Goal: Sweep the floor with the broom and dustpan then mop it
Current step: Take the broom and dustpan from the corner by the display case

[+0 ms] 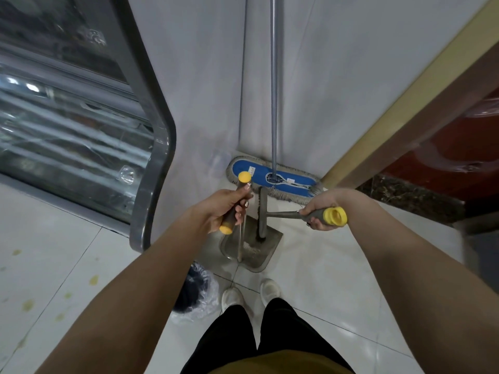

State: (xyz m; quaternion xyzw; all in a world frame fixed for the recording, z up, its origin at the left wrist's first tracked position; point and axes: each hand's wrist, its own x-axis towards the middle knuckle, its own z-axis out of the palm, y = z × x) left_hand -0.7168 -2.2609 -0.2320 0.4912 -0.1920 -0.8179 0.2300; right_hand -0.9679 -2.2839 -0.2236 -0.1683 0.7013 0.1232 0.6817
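My left hand (225, 209) grips the grey, yellow-capped handle of a long metal rod that runs down to the steel dustpan (266, 255) on the floor ahead of my feet. My right hand (320, 209) holds a second grey handle with a yellow end (334, 215); its rod leads to the dark broom head (262, 211), which stands upright in the dustpan. A flat mop with a blue pad (270, 179) lies in the corner, its grey pole (274, 76) leaning up against the white wall.
A glass-fronted display cabinet with a steel frame (154, 147) stands at the left. A dark bin lined with a clear bag (195, 292) sits by my left foot. A wood-trimmed counter (405, 103) closes off the right. Yellowish stains (28, 305) mark the floor tiles at the left.
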